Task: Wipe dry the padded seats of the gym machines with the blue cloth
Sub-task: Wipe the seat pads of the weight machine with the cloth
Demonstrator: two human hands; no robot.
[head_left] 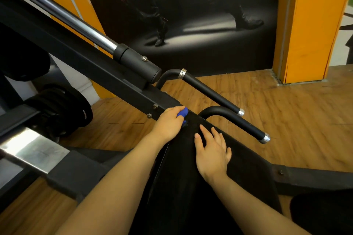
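Wooden floor (267, 110) surrounds the black seat (219, 187); left hand (169, 123) bunches the blue cloth (182, 113) at twelve o'clock, right hand (211, 151) flat, fingers apart, so long overlapping strokes should dry best.

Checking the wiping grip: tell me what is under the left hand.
The left hand grips the blue cloth at the far end of the black padded seat. Only a blue bunch shows past the fingers; the rest, and the pad beneath, is covered.

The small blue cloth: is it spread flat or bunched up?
Bunched up. The small blue cloth shows only as a wad in the left hand at the black padded seat's top edge.
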